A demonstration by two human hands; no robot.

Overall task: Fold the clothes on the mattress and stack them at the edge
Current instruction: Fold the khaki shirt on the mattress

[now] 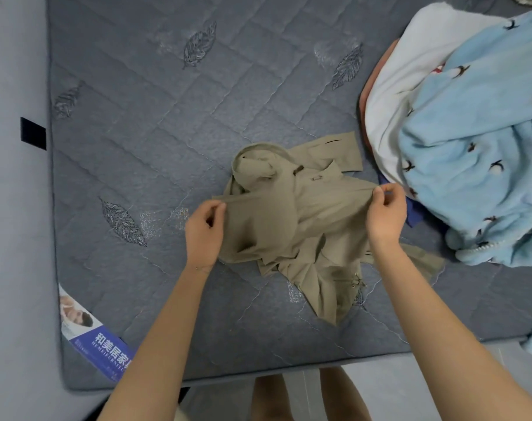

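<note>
A crumpled khaki hooded garment (pixel 307 220) lies in the middle of the grey quilted mattress (pixel 155 123). Its hood points away from me and its hem trails toward the near edge. My left hand (pixel 204 232) pinches a folded edge of the khaki cloth on its left side. My right hand (pixel 386 212) pinches the same edge on the right, and the cloth is stretched taut between the two hands, slightly lifted. To the right sits a heap of clothes with a light blue fleece garment (pixel 477 153) on top.
Under the blue fleece lie a white cloth (pixel 410 77) and a dark blue piece (pixel 415 215). A printed label (pixel 91 335) marks the mattress's near left corner. The pale floor (pixel 15 238) borders the mattress on the left and near sides.
</note>
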